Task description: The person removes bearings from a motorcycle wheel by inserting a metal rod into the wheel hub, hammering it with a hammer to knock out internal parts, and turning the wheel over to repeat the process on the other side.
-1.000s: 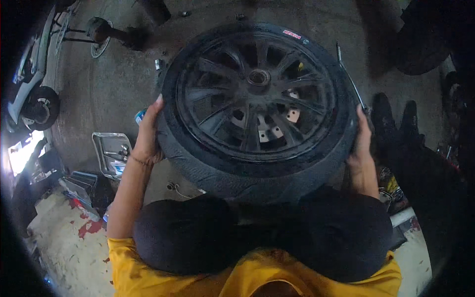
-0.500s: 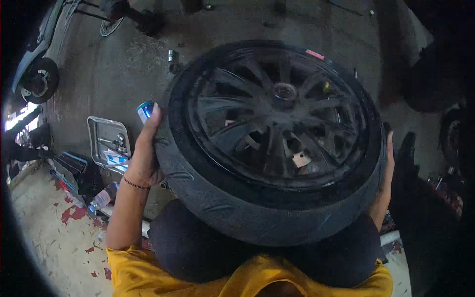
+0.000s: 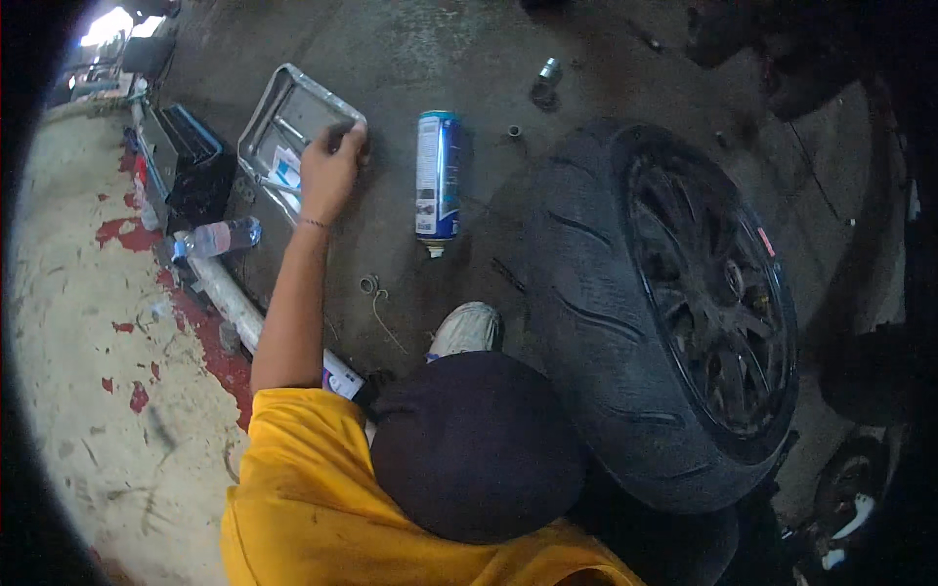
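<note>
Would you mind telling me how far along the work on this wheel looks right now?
The black-rimmed tyre already stands on edge on the floor beside the person's knee, with no hand on it. In hand: the left hand rests on the metal tray. The spray can lies untouched. The right hand is out of view.

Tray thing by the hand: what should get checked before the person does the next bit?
1. Left hand on the metal tray: ok, fingers rest on its near rim.
2. Right hand in sight: not ok, it does not show.
3. Tyre steady: cannot tell; it stands on edge against the person's knee, with no hand seen on it.
4. Spray can out of the way: ok, it lies on its side between tray and tyre, apart from the hand.
5. Floor near the tyre: not ok, small loose metal parts lie there.
</note>
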Motion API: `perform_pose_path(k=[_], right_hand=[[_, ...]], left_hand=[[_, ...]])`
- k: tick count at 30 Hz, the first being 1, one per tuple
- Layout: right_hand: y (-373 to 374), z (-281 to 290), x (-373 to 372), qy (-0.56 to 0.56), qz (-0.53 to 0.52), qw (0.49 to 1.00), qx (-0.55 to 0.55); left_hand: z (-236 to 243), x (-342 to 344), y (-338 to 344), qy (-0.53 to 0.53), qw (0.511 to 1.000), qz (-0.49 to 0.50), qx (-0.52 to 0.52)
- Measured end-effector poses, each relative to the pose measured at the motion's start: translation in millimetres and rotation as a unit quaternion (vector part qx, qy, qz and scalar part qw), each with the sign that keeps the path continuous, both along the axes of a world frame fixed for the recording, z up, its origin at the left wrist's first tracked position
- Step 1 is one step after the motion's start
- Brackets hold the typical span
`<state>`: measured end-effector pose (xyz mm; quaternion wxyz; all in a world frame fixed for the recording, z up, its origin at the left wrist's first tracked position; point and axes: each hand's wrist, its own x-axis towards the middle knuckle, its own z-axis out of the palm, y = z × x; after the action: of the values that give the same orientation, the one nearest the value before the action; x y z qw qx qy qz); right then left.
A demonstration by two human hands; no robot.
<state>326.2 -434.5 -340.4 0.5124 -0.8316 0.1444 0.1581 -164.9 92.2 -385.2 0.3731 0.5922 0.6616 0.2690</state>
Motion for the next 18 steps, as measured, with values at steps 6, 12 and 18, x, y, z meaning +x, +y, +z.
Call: perform_pose_path(k=[6,12,18], right_hand=[[1,1,4,-0.014,0.012,1.0,-0.02],[-9,3,8,-0.023,-0.003,1.0,-0.021],[-8,-2,5,-0.018,-0.018,1.0,0.013]], left_hand=[[-40,9,-117,0.134,0.937,-0.283,0.156],[-78,75,-183,0.09,0.743,-0.614,0.249],[-80,117,-191,0.063,0.634,-0.736,0.229]])
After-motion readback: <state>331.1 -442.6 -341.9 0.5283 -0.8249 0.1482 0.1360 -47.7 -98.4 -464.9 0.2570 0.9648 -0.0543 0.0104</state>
